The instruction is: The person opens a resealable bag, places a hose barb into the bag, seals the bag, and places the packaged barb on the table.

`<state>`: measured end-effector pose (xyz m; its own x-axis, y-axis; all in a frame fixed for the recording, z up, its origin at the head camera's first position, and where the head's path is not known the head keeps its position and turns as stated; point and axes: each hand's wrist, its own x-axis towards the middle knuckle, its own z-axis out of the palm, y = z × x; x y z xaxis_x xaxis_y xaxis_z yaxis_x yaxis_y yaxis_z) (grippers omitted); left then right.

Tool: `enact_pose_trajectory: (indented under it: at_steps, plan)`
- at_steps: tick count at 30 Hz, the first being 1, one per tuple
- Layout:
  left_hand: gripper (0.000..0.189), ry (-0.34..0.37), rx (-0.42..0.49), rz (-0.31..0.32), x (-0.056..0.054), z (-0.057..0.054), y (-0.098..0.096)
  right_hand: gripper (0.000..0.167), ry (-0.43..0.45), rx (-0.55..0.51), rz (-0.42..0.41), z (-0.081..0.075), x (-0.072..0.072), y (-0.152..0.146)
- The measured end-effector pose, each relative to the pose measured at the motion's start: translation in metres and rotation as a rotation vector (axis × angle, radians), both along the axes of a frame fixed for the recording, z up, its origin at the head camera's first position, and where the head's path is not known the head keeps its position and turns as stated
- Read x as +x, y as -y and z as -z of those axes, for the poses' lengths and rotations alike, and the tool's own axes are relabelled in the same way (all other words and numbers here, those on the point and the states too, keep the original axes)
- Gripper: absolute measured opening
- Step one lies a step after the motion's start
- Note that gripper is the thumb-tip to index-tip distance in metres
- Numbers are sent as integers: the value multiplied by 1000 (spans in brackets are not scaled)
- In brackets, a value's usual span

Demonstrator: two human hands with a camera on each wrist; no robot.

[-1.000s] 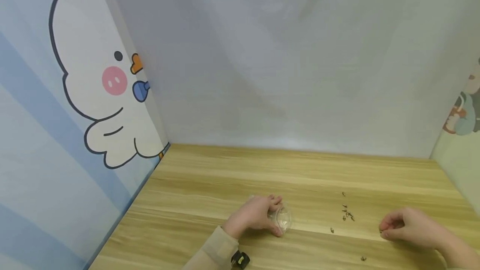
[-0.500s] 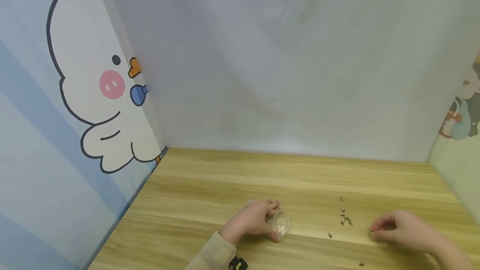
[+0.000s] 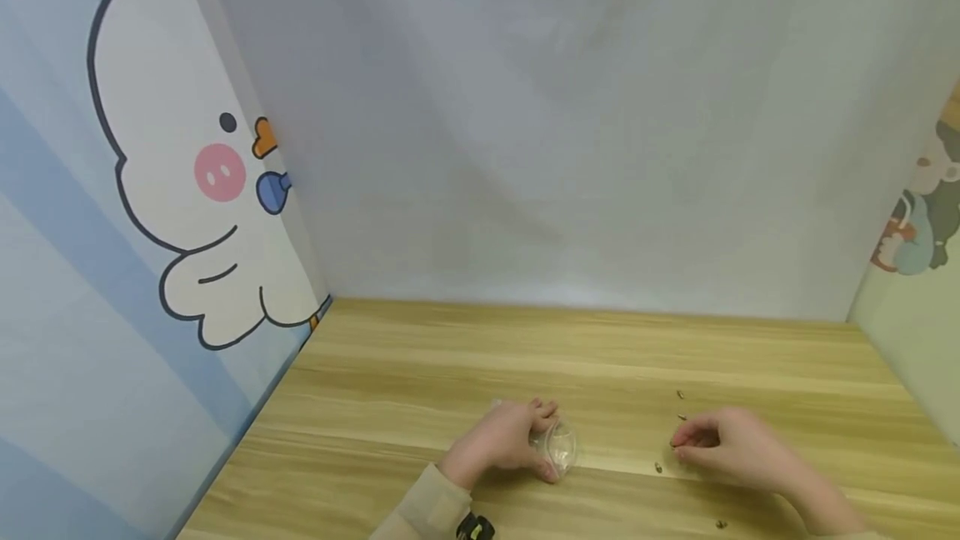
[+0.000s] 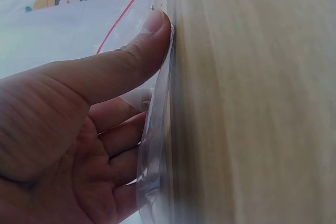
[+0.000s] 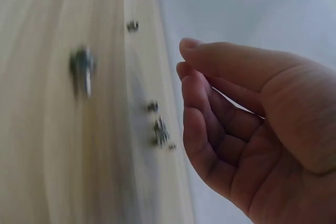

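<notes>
My left hand (image 3: 501, 440) grips a clear plastic zip bag (image 3: 561, 445), which lies on the table. In the left wrist view, the thumb and fingers hold the clear bag (image 4: 150, 148) from either side, and its red strip (image 4: 116, 26) shows beyond the thumb. My right hand (image 3: 723, 447) pinches a tiny dark metal piece (image 3: 672, 444) between thumb and fingertips, to the right of the bag. From the right wrist, its fingertips hide that piece. Several similar small metal pieces (image 5: 160, 130) lie loose on the table, part of them hidden behind this hand in the head view.
One metal piece (image 3: 658, 467) lies between the hands, and another metal piece (image 3: 722, 524) sits near the front. The wooden table (image 3: 420, 357) meets a plain grey backdrop (image 3: 585, 148) behind. A cartoon-printed wall (image 3: 165, 148) stands on the left.
My right hand has moved left toward the bag with the small metal piece, now covering part of the scattered group. The left hand keeps its hold on the bag.
</notes>
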<state>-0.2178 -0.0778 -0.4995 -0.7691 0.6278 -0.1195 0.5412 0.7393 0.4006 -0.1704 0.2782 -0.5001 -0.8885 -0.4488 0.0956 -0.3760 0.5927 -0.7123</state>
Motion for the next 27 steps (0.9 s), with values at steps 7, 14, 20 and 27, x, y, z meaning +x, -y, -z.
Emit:
enact_pose_trajectory:
  at_steps: [7, 14, 20, 27]
  plan:
    - [87, -8, -14, 8, -1, 1, -1, 4, 52, -51, -39, -1, -6, 41]
    - [86, -8, -6, 7, -1, 0, -2, 3, 85, -88, -56, 1, -11, 72]
    - [86, -9, -1, 20, -1, -1, -1, 9, 76, -78, -38, 2, -15, 94]
    - [85, -11, 2, 21, 0, -3, -1, 6, 72, -75, -25, 1, -21, 116]
